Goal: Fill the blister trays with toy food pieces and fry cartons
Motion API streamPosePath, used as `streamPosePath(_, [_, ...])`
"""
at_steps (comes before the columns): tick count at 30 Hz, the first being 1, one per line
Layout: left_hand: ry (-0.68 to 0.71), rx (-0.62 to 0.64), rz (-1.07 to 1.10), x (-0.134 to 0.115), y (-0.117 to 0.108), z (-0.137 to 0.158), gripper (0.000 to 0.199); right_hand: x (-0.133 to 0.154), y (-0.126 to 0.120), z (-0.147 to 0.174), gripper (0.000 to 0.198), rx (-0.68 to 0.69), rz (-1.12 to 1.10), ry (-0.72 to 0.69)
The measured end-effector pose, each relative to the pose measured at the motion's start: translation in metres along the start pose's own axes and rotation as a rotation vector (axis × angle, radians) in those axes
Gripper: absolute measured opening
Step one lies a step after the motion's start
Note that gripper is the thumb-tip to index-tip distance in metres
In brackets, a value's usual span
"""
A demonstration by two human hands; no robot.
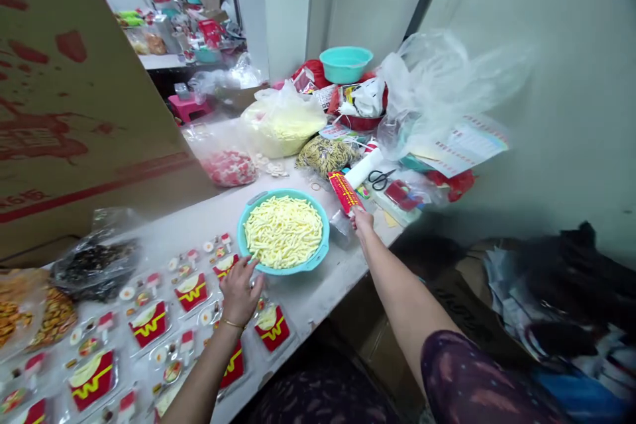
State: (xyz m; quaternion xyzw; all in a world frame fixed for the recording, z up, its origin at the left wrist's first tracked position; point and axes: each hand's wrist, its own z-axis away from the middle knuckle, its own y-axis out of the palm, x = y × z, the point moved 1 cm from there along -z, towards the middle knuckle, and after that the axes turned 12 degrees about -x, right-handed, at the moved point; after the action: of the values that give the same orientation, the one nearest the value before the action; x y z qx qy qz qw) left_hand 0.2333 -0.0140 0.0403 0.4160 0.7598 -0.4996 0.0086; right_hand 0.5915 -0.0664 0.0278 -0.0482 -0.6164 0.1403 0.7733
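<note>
My right hand [362,220] grips the lower end of a flat red card with yellow print [344,191], tilted over the table just right of a turquoise basin [284,271]. Pale yellow toy fries [284,230] are heaped in this basin. By its near left rim is my left hand [239,291], fingers apart and nothing seen in them; I cannot tell whether the fingertips touch the rim. Beneath and around that hand lie rows of clear plastic trays, each with a red fries box marked in yellow [191,293] and small toy food pieces [144,298]. My left forearm hides some trays.
Behind the basin are bags of pink-and-white pieces [229,167], pale yellow pieces [288,129] and thin tan pieces [325,154]. Black scissors [380,179] lie right. A second turquoise basin [346,66] tops the back pile. A large carton [89,119] stands left, beside a bag of dark pieces [99,262].
</note>
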Motion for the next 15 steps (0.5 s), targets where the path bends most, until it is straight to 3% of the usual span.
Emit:
streamPosePath(4, [-0.04, 0.006, 0.034, -0.044, 0.028, -0.018, 0.028, -0.001, 0.011, -0.024, 0.012, 0.058, 0.012, 0.098])
streamPosePath(10, [-0.061, 0.125, 0.14, -0.09, 0.069, -0.031, 0.027, -0.037, -0.031, -0.014, 0.013, 0.188, 0.078, 0.151])
streamPosePath(12, [-0.057, 0.17, 0.162, -0.101, 0.079, -0.033, 0.027, -0.038, -0.036, -0.015, 0.016, 0.213, 0.101, 0.103])
streamPosePath(15, [-0.045, 0.223, 0.169, -0.112, 0.087, -0.036, 0.027, -0.022, -0.026, -0.026, 0.028, 0.199, 0.289, -0.168])
